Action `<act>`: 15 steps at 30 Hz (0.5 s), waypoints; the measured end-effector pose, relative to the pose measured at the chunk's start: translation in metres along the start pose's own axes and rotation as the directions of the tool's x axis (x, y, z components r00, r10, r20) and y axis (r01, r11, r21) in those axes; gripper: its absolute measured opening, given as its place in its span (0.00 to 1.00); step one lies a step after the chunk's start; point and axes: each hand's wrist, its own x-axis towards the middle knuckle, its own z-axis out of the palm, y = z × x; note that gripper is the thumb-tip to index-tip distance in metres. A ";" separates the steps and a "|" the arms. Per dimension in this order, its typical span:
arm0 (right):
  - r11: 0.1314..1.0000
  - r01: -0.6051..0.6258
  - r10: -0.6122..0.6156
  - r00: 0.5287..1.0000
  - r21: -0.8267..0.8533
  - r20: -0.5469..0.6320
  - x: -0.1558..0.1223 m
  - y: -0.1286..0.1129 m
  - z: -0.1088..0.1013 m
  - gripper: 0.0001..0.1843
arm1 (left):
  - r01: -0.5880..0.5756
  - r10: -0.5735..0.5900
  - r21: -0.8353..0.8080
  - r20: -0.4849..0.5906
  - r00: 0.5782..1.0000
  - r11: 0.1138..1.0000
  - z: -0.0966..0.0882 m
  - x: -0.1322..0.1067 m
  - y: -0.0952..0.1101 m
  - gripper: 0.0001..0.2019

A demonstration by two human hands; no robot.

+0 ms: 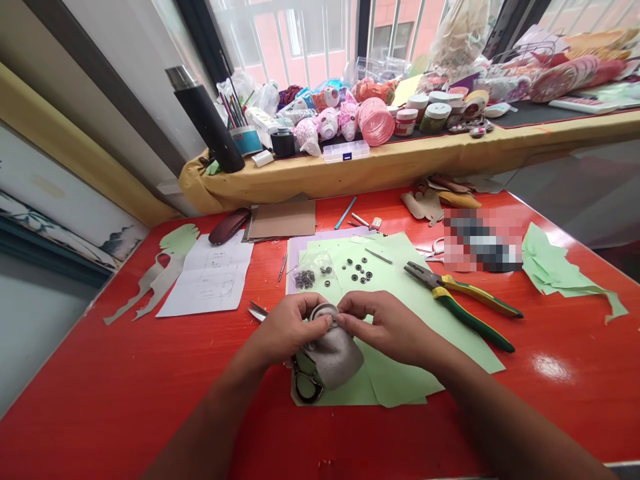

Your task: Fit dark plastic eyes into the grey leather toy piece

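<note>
My left hand point(286, 328) and my right hand point(386, 325) meet over a small grey fabric pouch point(336, 357), each pinching its upper rim, fingers closed on it. The pouch rests on light green paper sheets point(430, 313) near the front of the red table point(150, 393). Scissors point(306, 381) lie partly under the pouch and my left hand. Small dark metal snap buttons point(361, 272) are scattered on the green paper just beyond my hands.
Green-and-yellow pliers point(463, 301) lie right of my hands. A white paper sheet point(210, 277) and grey cut-outs point(150, 283) sit left. Green scraps point(560, 272) are far right. A cluttered yellow ledge point(400, 163) with a black flask point(207, 120) runs behind.
</note>
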 end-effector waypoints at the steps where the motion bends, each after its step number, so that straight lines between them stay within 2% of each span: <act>1: 1.000 -0.001 0.001 1.000 -0.017 -0.006 0.000 0.000 0.001 0.12 | 0.003 -0.003 0.008 0.000 1.000 1.000 0.000 0.000 0.001 0.11; 7: 0.997 -0.023 0.018 0.997 -0.074 -0.070 0.001 0.008 0.010 0.07 | -0.007 0.011 0.100 -0.045 0.999 0.995 0.006 0.000 0.003 0.08; 12: 0.995 -0.067 0.059 0.993 -0.070 -0.104 0.007 0.015 0.013 0.05 | -0.045 0.083 0.236 -0.154 0.985 0.971 0.020 0.004 0.002 0.05; 15: 0.998 -0.065 0.066 0.991 0.009 -0.119 0.008 0.014 0.011 0.06 | -0.077 0.109 0.169 -0.192 0.975 0.983 0.025 0.006 0.001 0.05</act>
